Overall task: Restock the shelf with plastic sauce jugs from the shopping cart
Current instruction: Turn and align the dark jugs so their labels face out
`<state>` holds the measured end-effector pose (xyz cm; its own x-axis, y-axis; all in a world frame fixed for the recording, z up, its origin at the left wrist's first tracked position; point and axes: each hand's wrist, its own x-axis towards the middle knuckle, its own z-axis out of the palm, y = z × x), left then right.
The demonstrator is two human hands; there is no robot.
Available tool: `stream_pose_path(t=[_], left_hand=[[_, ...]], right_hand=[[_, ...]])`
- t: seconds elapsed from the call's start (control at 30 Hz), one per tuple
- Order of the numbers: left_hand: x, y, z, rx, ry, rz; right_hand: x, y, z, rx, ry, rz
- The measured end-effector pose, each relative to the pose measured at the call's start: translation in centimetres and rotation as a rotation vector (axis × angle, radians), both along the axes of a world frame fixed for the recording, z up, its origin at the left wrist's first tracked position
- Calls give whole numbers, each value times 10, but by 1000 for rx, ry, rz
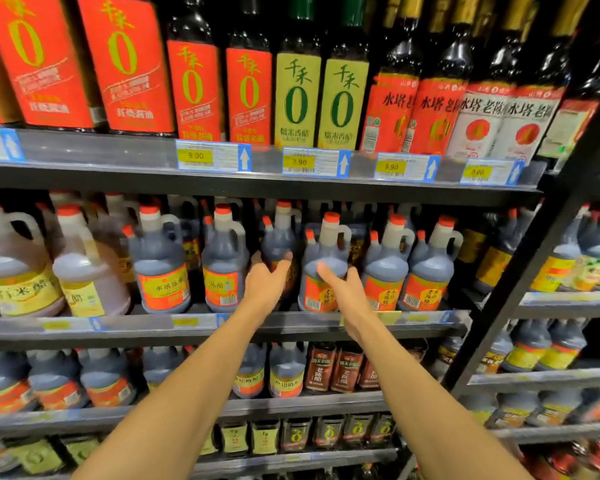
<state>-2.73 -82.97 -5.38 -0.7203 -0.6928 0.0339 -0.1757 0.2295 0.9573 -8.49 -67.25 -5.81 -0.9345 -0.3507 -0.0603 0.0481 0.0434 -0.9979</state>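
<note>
Supermarket shelf [222,327] rows blur toward the edges, though tags read 9.90 and 7.90. Left hand [265,282] cups a recessed dark jug [278,244], covering its label; right hand [343,289], fingers spread, touches the neighbouring jug [323,271], labelled 老陈醋.

dark metal shelving [257,188], blue price tags [210,155]

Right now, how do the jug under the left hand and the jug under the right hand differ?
The left hand grips a jug set back in a gap in the row; the right hand touches a jug at the shelf front. The set-back jug's label is mostly hidden; the front jug's red label shows. Both are dark, with red caps and handles.
</note>
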Motion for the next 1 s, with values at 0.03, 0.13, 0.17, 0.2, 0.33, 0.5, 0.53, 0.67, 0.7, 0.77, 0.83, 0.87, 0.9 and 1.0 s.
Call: stream_pose_path(t=[0.03, 0.13, 0.17, 0.2, 0.33, 0.5, 0.53, 0.67, 0.7, 0.77, 0.83, 0.87, 0.9, 1.0], left_hand=[[-7, 0, -1, 65, 18, 6], [-25, -4, -2, 304, 63, 31], [-29, -6, -2, 351, 57, 34], [-33, -7, -2, 374, 52, 33], [-48, -6, 1, 321, 74, 130], [-53, -6, 2, 276, 118, 185], [-51, -6, 1, 263, 113, 174], [-42, -8, 2, 228, 105, 111], [-39, -8, 2, 227, 98, 99], [-32, -6, 2, 215, 97, 83], [-24, -5, 1, 214, 119, 71], [-21, -4, 0, 221, 130, 65], [-17, -3, 0, 222, 130, 61], [-8, 1, -2, 184, 110, 47]], right_hand=[[-4, -2, -3, -10, -9, 1], [-10, -3, -5, -25, -20, 11], [-11, -3, -7, -31, -21, 13], [-12, -4, -8, -30, -18, 8], [-13, -5, -13, 13, 21, -15], [-7, -2, -10, 51, 63, -17], [-4, -2, -9, 58, 72, -35], [6, -6, -8, 68, 152, -123], [8, -7, -7, 70, 172, -145], [10, -8, -8, 84, 199, -181], [11, -10, -9, 111, 214, -211], [11, -11, -10, 123, 222, -221], [11, -11, -10, 129, 232, -226], [13, -12, -10, 113, 244, -232]])
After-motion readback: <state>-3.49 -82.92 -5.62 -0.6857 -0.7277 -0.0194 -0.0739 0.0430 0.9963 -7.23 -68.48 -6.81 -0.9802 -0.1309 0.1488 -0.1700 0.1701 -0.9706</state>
